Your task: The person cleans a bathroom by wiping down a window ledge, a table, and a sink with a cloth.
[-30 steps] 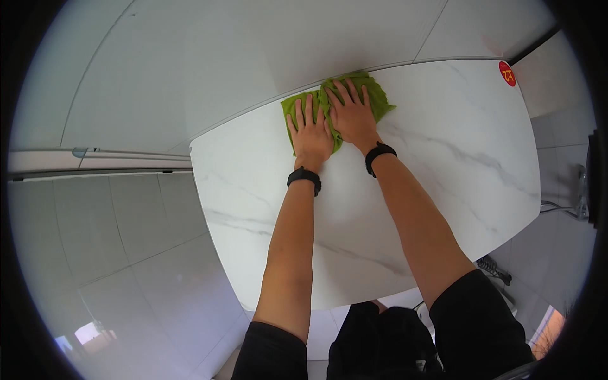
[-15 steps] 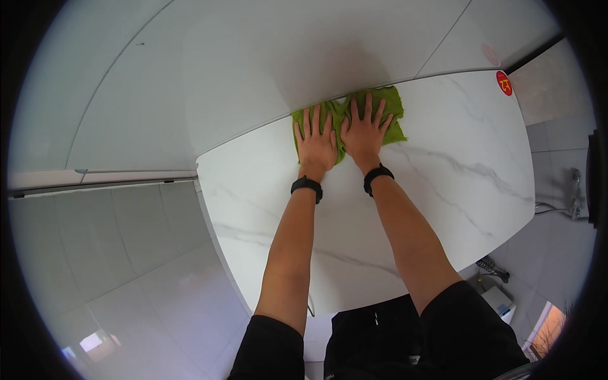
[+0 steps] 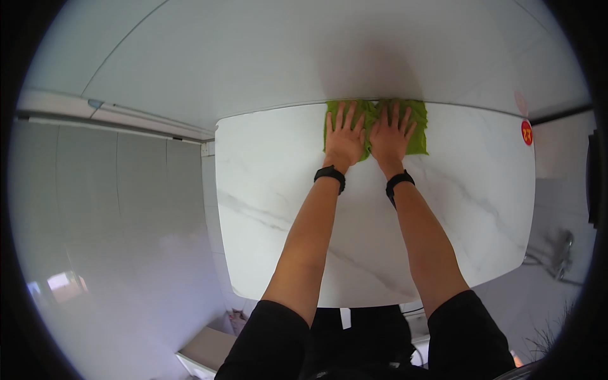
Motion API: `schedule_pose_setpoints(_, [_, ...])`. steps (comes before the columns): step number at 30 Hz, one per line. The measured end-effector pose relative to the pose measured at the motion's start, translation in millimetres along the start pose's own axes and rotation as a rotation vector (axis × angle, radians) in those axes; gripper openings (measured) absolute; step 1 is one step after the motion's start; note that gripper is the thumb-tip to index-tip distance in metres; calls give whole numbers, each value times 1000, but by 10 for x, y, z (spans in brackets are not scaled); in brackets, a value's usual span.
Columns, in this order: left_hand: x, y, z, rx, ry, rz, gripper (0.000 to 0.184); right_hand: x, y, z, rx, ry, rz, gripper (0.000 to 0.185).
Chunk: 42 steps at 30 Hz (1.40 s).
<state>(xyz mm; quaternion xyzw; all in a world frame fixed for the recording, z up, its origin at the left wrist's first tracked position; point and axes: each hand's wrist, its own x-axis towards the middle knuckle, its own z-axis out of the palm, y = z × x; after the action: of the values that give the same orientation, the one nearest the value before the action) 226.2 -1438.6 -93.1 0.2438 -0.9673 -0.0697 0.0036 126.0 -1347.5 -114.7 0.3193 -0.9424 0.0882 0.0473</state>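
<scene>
A green cloth lies spread at the back edge of a white marble-patterned tabletop, against the wall. My left hand rests flat on its left part, fingers spread and pointing to the wall. Beside it, my right hand presses flat on the right part, fingers also apart. The thumbs are close together over a bunched fold in the middle of the cloth. Neither hand is closed around it. Black bands circle both wrists.
A glossy pale wall borders the table's far edge. At the back right corner is a round red sticker. A metal fixture with a hose is beyond the right side. A box-like piece stands low at front left.
The camera view has turned, so the table's back edge looks more level. My hands and the cloth have slid slightly right along that edge, with the fingers still flat.
</scene>
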Motion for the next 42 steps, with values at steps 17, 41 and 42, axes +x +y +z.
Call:
schedule_pose_setpoints(17, [-264, -612, 126, -220, 168, 43, 51, -207, -483, 1, -74, -113, -67, 54])
schedule_pose_setpoints(41, [-1509, -2599, -69, 26, 427, -227, 52, -1036, -2817, 141, 13, -73, -377, 54])
schedule_pose_setpoints(42, [-1580, -2581, -101, 21, 404, -226, 52, -1102, -2813, 130, 14, -77, -377, 54])
